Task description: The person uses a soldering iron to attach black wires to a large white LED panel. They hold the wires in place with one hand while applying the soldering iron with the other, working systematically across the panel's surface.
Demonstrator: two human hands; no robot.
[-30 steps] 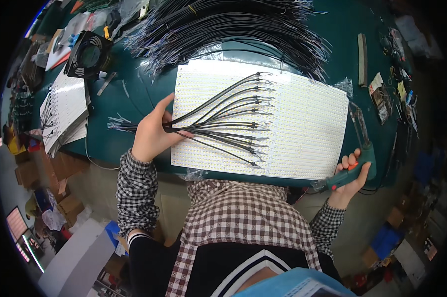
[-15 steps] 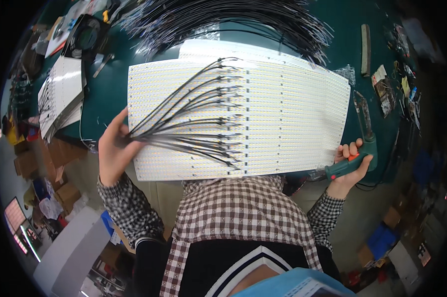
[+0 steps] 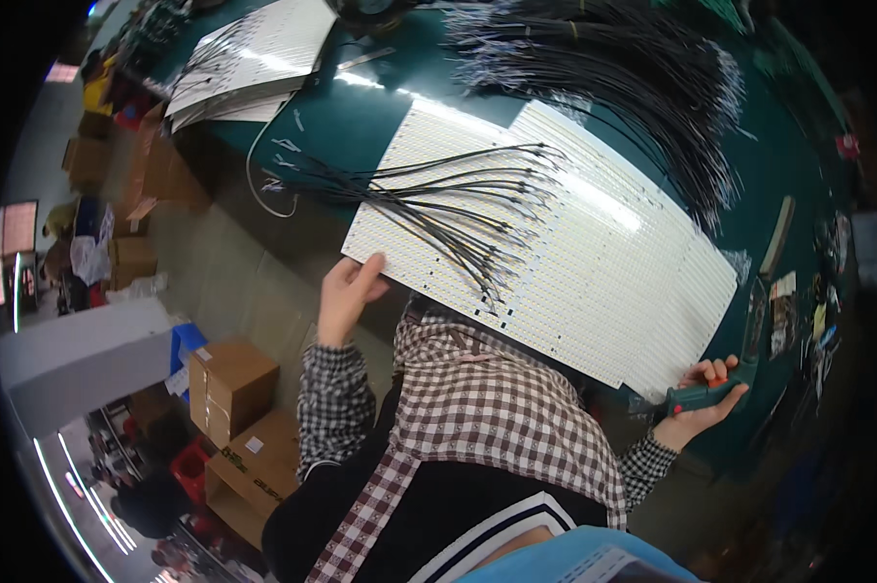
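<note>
A white LED board (image 3: 594,277), dotted with rows of small yellowish chips, lies tilted before me over another such board. Black wires (image 3: 438,191) are attached along its middle and fan together toward the left, their loose ends sticking out past the board's left edge. My left hand (image 3: 346,299) pinches the board's near-left corner, thumb on top and fingers beneath. In my right hand (image 3: 693,424) is a green soldering gun (image 3: 703,396) with a red trigger; its tip points away from me, beside the board's right end.
A thick bundle of black wires (image 3: 594,58) lies at the far side of the green table (image 3: 409,73). Boards with wires attached (image 3: 263,58) are stacked at far left, near a white cable (image 3: 254,155). Cardboard boxes (image 3: 234,384) stand on the floor at left.
My view has swung left. My left hand has gone from the gathered wires to the board's near-left corner, and the wires now lie loose across the board. The soldering gun stays in my right hand.
</note>
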